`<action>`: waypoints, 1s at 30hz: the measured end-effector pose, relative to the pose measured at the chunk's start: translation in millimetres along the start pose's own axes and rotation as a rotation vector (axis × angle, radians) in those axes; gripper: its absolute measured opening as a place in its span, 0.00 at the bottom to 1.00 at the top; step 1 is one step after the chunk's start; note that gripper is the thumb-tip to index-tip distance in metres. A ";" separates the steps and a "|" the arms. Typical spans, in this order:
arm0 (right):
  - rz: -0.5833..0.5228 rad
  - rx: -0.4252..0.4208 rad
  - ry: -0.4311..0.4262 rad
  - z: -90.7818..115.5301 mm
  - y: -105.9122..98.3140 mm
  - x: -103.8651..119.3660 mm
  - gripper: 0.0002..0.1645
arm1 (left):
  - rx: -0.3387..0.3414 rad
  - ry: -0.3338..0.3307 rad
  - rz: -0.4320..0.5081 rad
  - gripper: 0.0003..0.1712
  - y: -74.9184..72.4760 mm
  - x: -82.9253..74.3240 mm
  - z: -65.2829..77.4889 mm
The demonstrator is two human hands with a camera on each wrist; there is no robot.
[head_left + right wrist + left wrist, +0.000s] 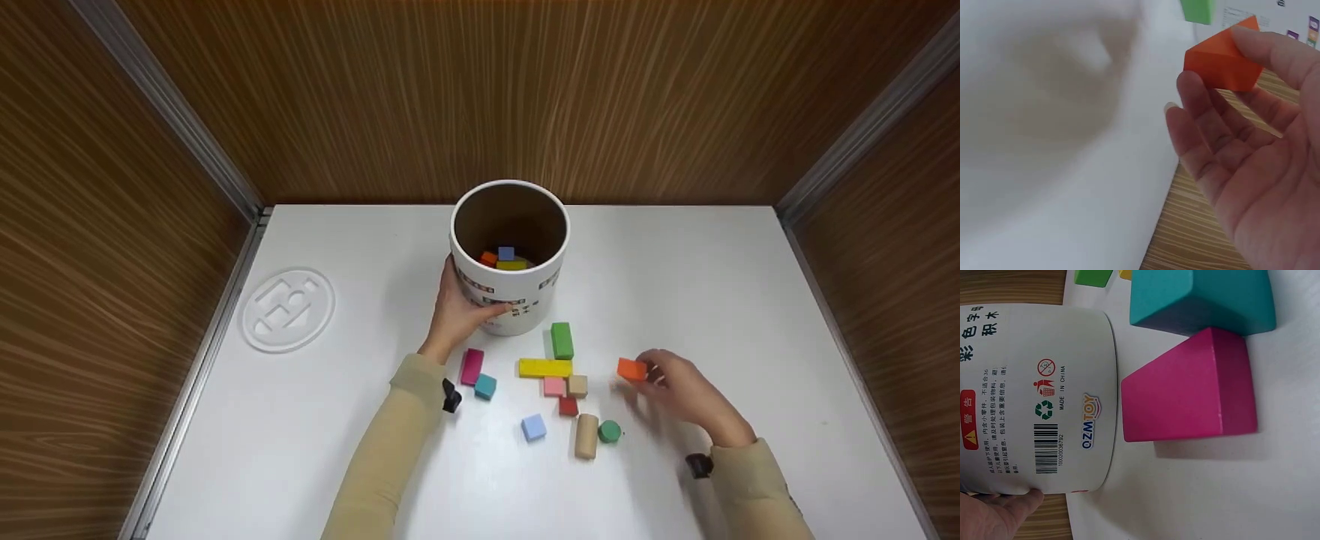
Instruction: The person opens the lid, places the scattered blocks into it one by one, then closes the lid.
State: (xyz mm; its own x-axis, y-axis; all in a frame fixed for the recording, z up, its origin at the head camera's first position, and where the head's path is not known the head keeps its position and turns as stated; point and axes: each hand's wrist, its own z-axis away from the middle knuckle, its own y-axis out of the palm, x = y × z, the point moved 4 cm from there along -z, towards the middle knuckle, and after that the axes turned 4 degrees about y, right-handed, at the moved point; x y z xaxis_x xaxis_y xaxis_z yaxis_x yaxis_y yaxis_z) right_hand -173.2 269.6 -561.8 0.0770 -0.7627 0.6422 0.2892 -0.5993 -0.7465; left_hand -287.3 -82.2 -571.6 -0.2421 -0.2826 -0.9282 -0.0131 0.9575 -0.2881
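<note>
My left hand (452, 311) grips the side of a tall white cylindrical canister (525, 286), the thumb across its printed front. Inside the canister lie an orange block (488, 259), a blue block (506, 253) and a yellow block (511, 265). My right hand (679, 386) pinches an orange wedge-shaped block (1224, 61) between thumb and fingers, held above the table. Below the canister, a magenta block (1185, 391) touches a teal block (1202, 298). A green block (562, 341) and a long yellow block (545, 368) lie near the canister's base.
Also on the white table (735, 300) are a pink block (553, 387), a red block (568, 406), a light blue cube (534, 427), a wooden cylinder (586, 436) and a green cylinder (610, 431). A round embossed logo (288, 309) is at left. Wood-grain panels (412, 97) enclose the table.
</note>
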 end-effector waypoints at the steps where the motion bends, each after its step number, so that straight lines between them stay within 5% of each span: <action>1: -0.003 -0.016 -0.012 -1.0 -2.5 1.4 0.17 | 0.000 0.001 -0.001 0.75 0.1 0.1 -0.2; 14: -0.071 -0.201 -0.072 -18.4 -37.4 33.3 0.21 | -0.004 -0.003 -0.001 0.75 -0.1 0.0 0.3; 30: -0.258 -0.464 -0.271 -58.9 -78.4 108.6 0.21 | -0.013 0.032 0.005 0.75 0.2 0.1 -0.9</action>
State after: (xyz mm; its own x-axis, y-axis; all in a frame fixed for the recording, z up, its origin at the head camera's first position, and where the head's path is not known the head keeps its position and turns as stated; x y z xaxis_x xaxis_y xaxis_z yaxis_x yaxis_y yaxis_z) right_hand -243.7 219.5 -443.8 0.3181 -0.5254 0.7892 -0.1111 -0.8473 -0.5193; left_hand -288.2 -81.9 -571.5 -0.2735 -0.2764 -0.9213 -0.0243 0.9595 -0.2806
